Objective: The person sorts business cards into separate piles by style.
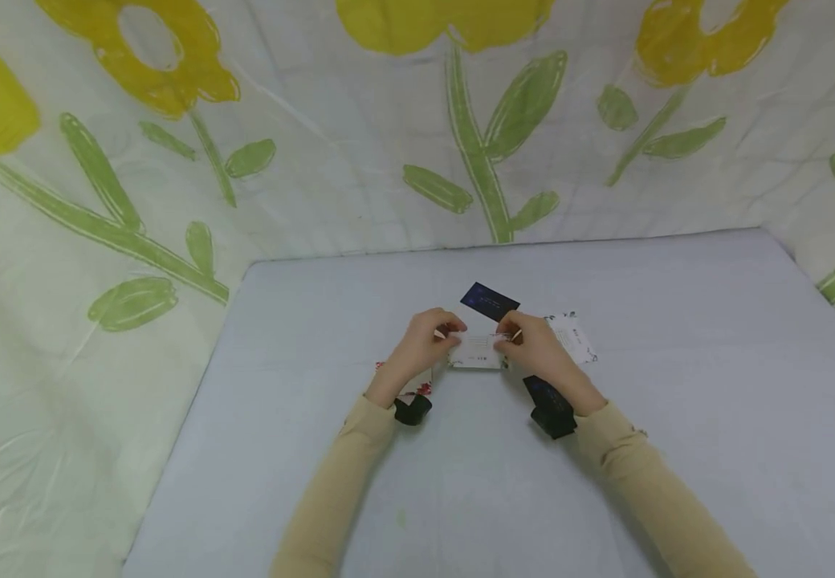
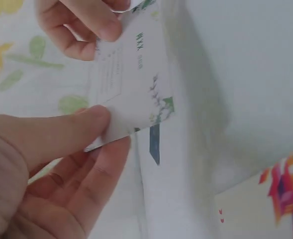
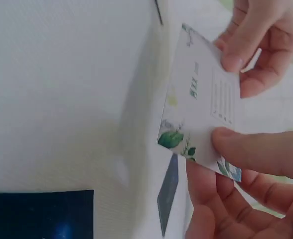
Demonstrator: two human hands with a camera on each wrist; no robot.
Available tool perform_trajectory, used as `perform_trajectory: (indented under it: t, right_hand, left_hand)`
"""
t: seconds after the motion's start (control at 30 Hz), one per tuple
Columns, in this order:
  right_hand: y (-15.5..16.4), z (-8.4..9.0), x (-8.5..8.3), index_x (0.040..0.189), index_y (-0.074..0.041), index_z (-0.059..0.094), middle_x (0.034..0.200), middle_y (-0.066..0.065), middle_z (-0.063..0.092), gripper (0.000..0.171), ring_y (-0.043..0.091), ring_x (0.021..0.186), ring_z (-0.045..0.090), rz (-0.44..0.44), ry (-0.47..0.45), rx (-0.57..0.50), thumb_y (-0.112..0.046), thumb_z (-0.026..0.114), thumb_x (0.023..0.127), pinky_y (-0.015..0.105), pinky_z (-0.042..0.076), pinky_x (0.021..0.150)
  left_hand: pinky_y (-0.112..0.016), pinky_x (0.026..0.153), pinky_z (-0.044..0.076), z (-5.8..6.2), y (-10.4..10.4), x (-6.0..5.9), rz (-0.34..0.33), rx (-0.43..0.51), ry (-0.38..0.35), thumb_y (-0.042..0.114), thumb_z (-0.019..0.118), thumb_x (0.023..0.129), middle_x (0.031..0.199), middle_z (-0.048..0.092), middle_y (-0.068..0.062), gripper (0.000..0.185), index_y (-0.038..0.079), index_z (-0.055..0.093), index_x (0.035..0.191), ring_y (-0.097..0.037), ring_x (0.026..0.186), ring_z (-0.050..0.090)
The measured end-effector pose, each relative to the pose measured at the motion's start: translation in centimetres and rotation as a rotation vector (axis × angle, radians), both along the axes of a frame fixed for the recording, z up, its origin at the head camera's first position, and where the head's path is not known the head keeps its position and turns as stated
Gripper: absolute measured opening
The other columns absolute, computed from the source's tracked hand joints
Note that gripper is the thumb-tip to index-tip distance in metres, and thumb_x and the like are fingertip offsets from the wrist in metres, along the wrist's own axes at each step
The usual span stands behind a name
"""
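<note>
Between both hands is a white card [image 1: 478, 352] with green leaf prints at its corners and small lines of text. My left hand [image 1: 428, 345] pinches its left end, the thumb on the printed face and fingers behind. At the other end, my right hand [image 1: 532, 345] pinches it the same way. In the right wrist view the card [image 3: 198, 99] is tilted and held above the table. A dark blue card [image 1: 490, 301] lies just beyond the hands. Another white leaf-print card [image 1: 573, 339] lies to the right, partly behind the right hand.
Under the left wrist lies a white card with red print [image 1: 423, 387], partly hidden. A second dark card [image 1: 542, 391] lies under the right wrist. A pale cloth covers the table [image 1: 302, 337]; behind it hangs a flower-printed curtain [image 1: 360, 160].
</note>
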State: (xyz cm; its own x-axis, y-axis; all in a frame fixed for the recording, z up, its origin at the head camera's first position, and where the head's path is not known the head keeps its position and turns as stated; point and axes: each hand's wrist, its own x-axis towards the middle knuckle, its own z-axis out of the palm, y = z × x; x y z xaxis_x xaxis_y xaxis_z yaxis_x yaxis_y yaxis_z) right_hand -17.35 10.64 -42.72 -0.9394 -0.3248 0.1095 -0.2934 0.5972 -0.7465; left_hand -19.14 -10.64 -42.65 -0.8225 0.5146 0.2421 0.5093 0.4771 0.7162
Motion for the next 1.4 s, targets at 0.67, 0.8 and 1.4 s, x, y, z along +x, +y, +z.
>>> perform_trajectory:
  t: [0.67, 0.8, 1.4]
  right_hand:
    - [-1.7, -0.5, 0.8, 0.082, -0.005, 0.058, 0.073, 0.003, 0.051, 0.018, 0.017, 0.064, 0.046, -0.016, -0.002, 0.371, -0.013, 0.073, 0.078, 0.028, 0.036, 0.055]
    - [-1.8, -0.5, 0.8, 0.080, -0.006, 0.057, 0.071, 0.002, 0.051, 0.019, 0.017, 0.064, 0.045, -0.003, 0.047, 0.418, -0.015, 0.074, 0.077, 0.029, 0.037, 0.055]
    - [-0.8, -0.4, 0.8, 0.085, -0.002, 0.066, 0.076, 0.007, 0.057, 0.018, 0.021, 0.067, 0.052, -0.053, 0.073, 0.394, -0.019, 0.070, 0.081, 0.034, 0.044, 0.057]
  left_hand:
    - [-0.027, 0.069, 0.047, -1.2, 0.7, 2.4, 0.119, -0.292, 0.006, -0.006, 0.062, 0.080, 0.087, 0.060, -0.009, 0.016, 0.000, 0.066, 0.094, -0.018, 0.077, 0.054]
    - [-0.028, 0.071, 0.047, -1.1, 1.0, 2.4, 0.130, -0.335, 0.014, -0.005, 0.062, 0.080, 0.088, 0.061, -0.008, 0.016, 0.001, 0.066, 0.095, -0.018, 0.078, 0.055]
    - [-0.029, 0.070, 0.048, -0.7, 2.0, 2.4, 0.116, -0.409, 0.055, 0.000, 0.061, 0.085, 0.085, 0.062, -0.007, 0.009, 0.002, 0.069, 0.090, -0.019, 0.079, 0.058]
